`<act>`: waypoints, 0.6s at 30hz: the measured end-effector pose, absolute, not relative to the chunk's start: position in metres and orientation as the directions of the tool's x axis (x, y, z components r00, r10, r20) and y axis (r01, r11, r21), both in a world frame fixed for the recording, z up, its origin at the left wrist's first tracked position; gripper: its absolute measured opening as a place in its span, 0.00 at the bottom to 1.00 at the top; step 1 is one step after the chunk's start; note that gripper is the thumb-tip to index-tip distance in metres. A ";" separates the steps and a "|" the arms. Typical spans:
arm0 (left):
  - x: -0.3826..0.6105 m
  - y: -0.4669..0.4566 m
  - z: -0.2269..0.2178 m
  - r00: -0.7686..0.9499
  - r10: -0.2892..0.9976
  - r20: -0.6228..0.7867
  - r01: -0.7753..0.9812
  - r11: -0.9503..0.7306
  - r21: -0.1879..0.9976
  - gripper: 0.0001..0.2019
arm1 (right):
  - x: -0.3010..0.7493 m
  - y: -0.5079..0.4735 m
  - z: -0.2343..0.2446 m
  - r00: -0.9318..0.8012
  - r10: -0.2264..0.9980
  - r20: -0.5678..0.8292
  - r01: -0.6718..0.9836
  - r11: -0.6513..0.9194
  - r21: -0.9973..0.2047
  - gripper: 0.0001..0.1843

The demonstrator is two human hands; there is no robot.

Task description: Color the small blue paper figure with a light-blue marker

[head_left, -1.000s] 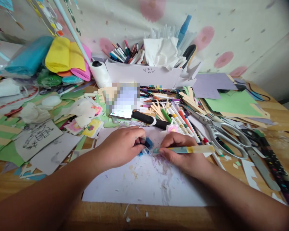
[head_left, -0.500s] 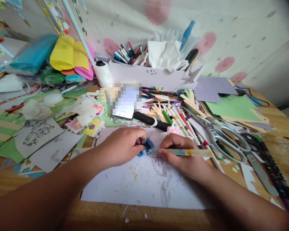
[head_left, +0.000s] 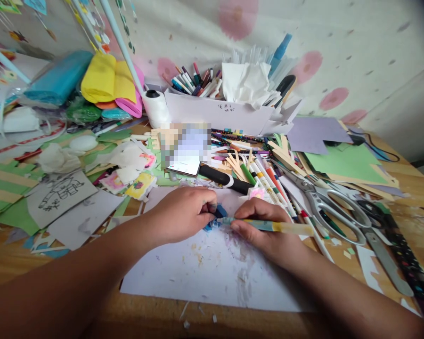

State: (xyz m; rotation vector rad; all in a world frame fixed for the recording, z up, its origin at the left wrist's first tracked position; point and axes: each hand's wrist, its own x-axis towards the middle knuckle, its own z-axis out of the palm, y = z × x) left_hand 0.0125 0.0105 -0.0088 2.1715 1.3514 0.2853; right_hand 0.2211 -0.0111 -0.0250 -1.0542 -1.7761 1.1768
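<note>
My left hand [head_left: 182, 214] is closed, pinching a small blue piece [head_left: 219, 211] down on a stained white sheet [head_left: 212, 268]. My right hand [head_left: 261, 226] is closed round a pen [head_left: 275, 227] that lies almost level, its tip touching the blue piece. Blue marks show on the paper just under the piece. Both hands rest on the sheet near the middle of the wooden desk [head_left: 7, 263].
Large scissors [head_left: 325, 202] and a black-handled pair [head_left: 392, 245] lie to the right. Loose markers [head_left: 265, 176], a black marker [head_left: 226, 180], a phone [head_left: 183, 167], paper scraps and a drawing [head_left: 60, 193] crowd the back. A white box [head_left: 219, 113] holds pens and tissue.
The view has drifted slightly, so everything sits a little right and lower. Both hands stay on the blue piece; the pen has shifted only slightly.
</note>
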 end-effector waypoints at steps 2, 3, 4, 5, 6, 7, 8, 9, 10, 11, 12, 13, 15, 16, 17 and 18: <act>0.013 0.010 -0.008 0.464 0.877 -0.123 0.761 -0.324 0.562 0.04 | 0.221 -0.012 -0.024 -0.417 0.898 0.140 0.234 0.255 -0.938 0.10; 0.013 0.010 -0.008 0.463 0.877 -0.126 0.764 -0.322 0.559 0.04 | 0.222 -0.012 -0.023 -0.429 0.893 0.137 0.243 0.260 -0.935 0.10; 0.013 0.010 -0.008 0.462 0.878 -0.127 0.766 -0.322 0.556 0.04 | 0.223 -0.012 -0.022 -0.433 0.892 0.132 0.255 0.262 -0.931 0.10; 0.013 0.010 -0.008 0.462 0.878 -0.127 0.767 -0.323 0.554 0.04 | 0.224 -0.013 -0.021 -0.425 0.896 0.130 0.263 0.260 -0.929 0.10; 0.013 0.011 -0.008 0.464 0.877 -0.127 0.766 -0.325 0.554 0.04 | 0.224 -0.013 -0.020 -0.412 0.902 0.130 0.263 0.254 -0.931 0.10; 0.013 0.011 -0.008 0.465 0.877 -0.124 0.765 -0.328 0.554 0.04 | 0.225 -0.013 -0.020 -0.396 0.908 0.135 0.256 0.250 -0.934 0.10; 0.013 0.011 -0.009 0.467 0.876 -0.121 0.763 -0.330 0.555 0.04 | 0.224 -0.013 -0.020 -0.384 0.912 0.141 0.246 0.248 -0.937 0.10; 0.013 0.011 -0.009 0.469 0.875 -0.118 0.762 -0.333 0.556 0.04 | 0.223 -0.013 -0.021 -0.379 0.913 0.149 0.235 0.251 -0.939 0.10; 0.012 0.011 -0.010 0.471 0.874 -0.116 0.760 -0.336 0.556 0.04 | 0.222 -0.014 -0.021 -0.381 0.911 0.156 0.226 0.255 -0.940 0.10; 0.012 0.011 -0.010 0.472 0.874 -0.115 0.760 -0.337 0.555 0.04 | 0.220 -0.014 -0.022 -0.387 0.908 0.159 0.221 0.259 -0.940 0.10; 0.012 0.011 -0.010 0.471 0.874 -0.116 0.761 -0.337 0.554 0.04 | 0.218 -0.014 -0.022 -0.394 0.905 0.161 0.223 0.264 -0.938 0.10; 0.012 0.011 -0.010 0.470 0.875 -0.118 0.762 -0.335 0.554 0.05 | 0.217 -0.015 -0.022 -0.399 0.902 0.165 0.231 0.273 -0.934 0.09; 0.012 0.012 -0.010 0.470 0.874 -0.123 0.763 -0.332 0.555 0.04 | 0.215 -0.015 -0.021 -0.410 0.894 0.180 0.255 0.302 -0.919 0.09; 0.012 0.012 -0.010 0.469 0.874 -0.126 0.764 -0.330 0.554 0.04 | 0.215 -0.014 -0.021 -0.419 0.889 0.186 0.267 0.317 -0.910 0.09; 0.012 0.012 -0.010 0.471 0.873 -0.131 0.765 -0.330 0.553 0.04 | 0.216 -0.014 -0.021 -0.431 0.883 0.188 0.276 0.327 -0.904 0.09; 0.012 0.012 -0.010 0.471 0.871 -0.136 0.767 -0.329 0.551 0.04 | 0.216 -0.014 -0.020 -0.442 0.878 0.182 0.277 0.327 -0.903 0.09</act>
